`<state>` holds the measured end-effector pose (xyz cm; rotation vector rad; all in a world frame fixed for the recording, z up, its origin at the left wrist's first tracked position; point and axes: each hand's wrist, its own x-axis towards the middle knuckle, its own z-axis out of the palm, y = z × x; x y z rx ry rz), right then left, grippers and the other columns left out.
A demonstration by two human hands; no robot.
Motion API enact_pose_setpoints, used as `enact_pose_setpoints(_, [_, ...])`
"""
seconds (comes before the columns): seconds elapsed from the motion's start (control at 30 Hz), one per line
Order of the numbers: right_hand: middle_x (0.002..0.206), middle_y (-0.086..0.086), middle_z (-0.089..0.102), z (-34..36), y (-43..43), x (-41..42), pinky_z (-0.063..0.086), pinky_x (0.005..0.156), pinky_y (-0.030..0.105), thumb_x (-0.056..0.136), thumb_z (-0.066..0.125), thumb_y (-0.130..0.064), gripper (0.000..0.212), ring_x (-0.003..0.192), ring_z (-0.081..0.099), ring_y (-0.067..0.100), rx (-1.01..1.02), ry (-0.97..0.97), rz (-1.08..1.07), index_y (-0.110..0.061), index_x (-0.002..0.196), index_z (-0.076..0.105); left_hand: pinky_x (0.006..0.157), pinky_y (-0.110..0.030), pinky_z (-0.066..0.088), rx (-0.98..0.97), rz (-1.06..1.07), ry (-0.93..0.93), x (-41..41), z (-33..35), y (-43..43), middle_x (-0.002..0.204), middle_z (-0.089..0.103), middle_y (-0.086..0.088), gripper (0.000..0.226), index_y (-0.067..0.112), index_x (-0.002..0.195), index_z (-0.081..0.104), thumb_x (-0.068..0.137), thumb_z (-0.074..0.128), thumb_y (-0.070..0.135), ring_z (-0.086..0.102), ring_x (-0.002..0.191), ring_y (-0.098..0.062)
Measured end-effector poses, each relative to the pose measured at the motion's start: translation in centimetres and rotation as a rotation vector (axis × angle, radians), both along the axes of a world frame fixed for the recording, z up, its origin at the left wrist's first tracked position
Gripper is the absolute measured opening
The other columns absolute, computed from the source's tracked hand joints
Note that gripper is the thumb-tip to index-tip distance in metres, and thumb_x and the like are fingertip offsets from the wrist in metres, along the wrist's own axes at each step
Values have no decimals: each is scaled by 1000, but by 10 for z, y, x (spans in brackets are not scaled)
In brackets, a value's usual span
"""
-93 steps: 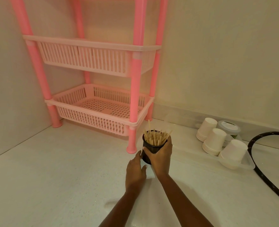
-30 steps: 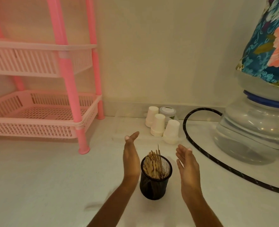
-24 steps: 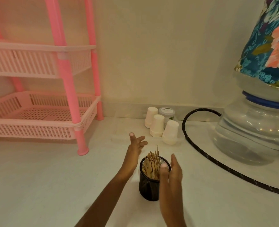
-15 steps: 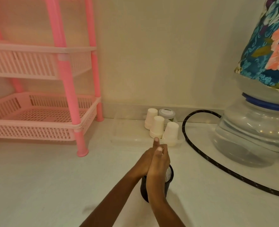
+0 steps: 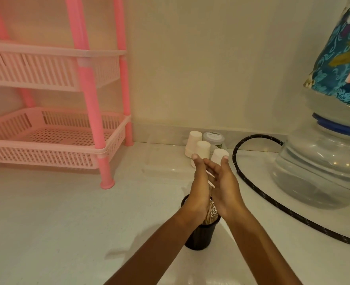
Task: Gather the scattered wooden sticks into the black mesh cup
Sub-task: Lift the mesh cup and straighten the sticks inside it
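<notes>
Pressing palm toward palm above the black mesh cup (image 5: 199,233), the left hand (image 5: 198,192) and right hand (image 5: 224,188) sandwich the wooden sticks (image 5: 210,211) with fingers straight and extended. The cup stands upright on the white counter (image 5: 67,223), with bare surface to its left; paper cups (image 5: 203,149) lie beyond, a black hose (image 5: 273,204) to the right.

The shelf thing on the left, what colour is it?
Pink: the shelf rack has bright pink poles and paler pink baskets, seen in the head view.
</notes>
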<state>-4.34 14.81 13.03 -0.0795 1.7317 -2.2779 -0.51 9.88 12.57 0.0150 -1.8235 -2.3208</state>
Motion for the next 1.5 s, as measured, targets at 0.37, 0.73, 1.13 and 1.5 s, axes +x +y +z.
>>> enact_pose_setpoints(0.37, [148,1,32,-56,46,15,29,100,26,85,43,-58,67,129,34,11,677,384,74,-24,141,26,114,-35,16,-117,299,-136,-12,-58,-46,141,45,-6,60,18,134,41,95,0,40,31,136,-20])
enact_pose_setpoints(0.73, [142,-5,35,-66,20,4,25,96,13,83,51,-55,83,123,32,2,1029,825,395,-35,142,-5,87,-20,48,-138,21,-258,-14,-84,-48,117,61,-12,37,12,118,56,100,26,26,59,106,-18])
enact_pose_setpoints(1.13, [126,3,56,-40,13,-14,46,82,20,85,59,-26,57,104,56,15,1147,552,616,-22,135,32,63,-1,48,-109,46,-276,-21,-98,-49,107,59,2,35,18,121,52,101,25,26,57,92,-5])
enact_pose_setpoints(1.5, [113,4,67,-52,-4,-19,41,68,15,81,60,-19,34,97,63,20,1247,702,452,-18,115,60,51,2,44,-47,69,-248,-28,-109,-46,80,63,18,35,37,82,60,98,29,35,63,66,11])
